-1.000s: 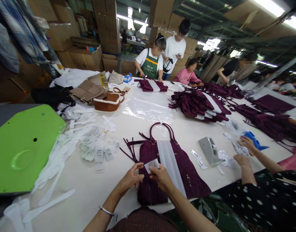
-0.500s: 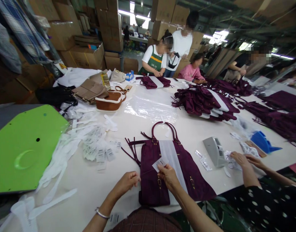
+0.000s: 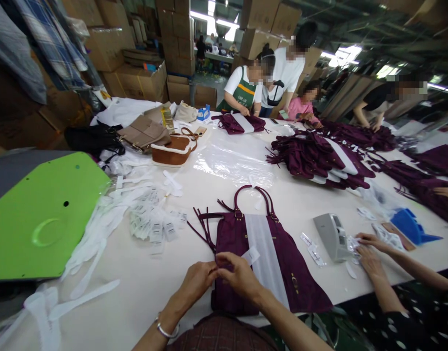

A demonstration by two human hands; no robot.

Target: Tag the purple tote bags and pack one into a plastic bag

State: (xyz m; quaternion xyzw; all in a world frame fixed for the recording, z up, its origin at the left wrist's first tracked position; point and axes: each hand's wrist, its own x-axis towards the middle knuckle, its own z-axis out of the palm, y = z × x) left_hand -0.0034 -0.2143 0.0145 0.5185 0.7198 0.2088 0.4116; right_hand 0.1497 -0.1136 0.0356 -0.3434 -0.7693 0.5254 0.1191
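A maroon handbag with a white paper band round it lies on the table before me, handles pointing away. My left hand is over the bag's left edge, fingers pinched on something I cannot make out. Touching or nearly touching it, my right hand has its fingers bent together over the bag; what they grip is too small to tell. A small white label shows just beyond the right hand, against the bag and band. Several printed labels lie in a loose pile to the left.
A green board and white strips are at left. Brown bags lie farther back. At right are a maroon bag pile, a grey dispenser and a co-worker's hands. Other people stand across the table.
My right hand has moved left to meet my left hand, and the label is now beyond its fingers instead of in its fingertips. The view has shifted slightly.
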